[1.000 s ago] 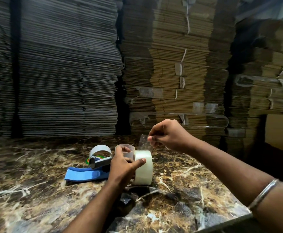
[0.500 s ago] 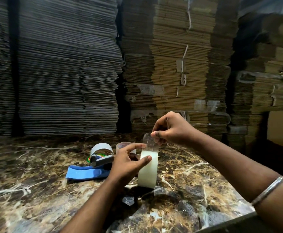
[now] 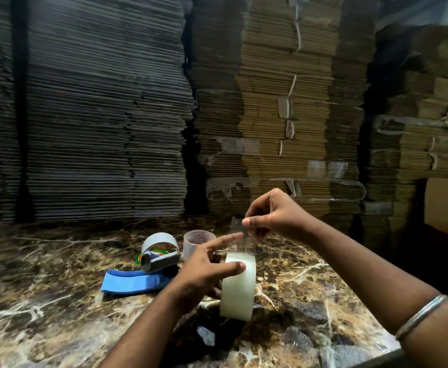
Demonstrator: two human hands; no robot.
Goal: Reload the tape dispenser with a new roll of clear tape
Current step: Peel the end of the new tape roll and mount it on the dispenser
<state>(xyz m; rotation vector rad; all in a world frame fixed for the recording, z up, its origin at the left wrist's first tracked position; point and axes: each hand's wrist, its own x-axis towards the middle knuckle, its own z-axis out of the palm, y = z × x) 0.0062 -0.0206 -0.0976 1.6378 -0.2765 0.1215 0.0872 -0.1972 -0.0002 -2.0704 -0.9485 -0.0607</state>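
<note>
A new roll of clear tape [image 3: 238, 288] stands on edge above the marble table, held from its left side by my left hand [image 3: 204, 272], thumb on the roll and forefinger stretched out. My right hand [image 3: 272, 213] pinches the loose end of the tape [image 3: 237, 229] and holds it up above the roll, so a short clear strip stretches between them. The tape dispenser [image 3: 148, 269], with a blue handle and a grey curved guard, lies on the table to the left of my left hand. An empty tape core [image 3: 197, 241] stands just behind it.
The marble table [image 3: 58, 301] runs to a front edge at the lower right. Tall stacks of flattened cardboard [image 3: 106, 115] rise close behind the table. More bundled cardboard [image 3: 284, 115] stands to the right.
My right hand has lifted the tape's free end higher, pulling a longer strip off the roll. My left hand has shifted on the roll and its forefinger now points out.
</note>
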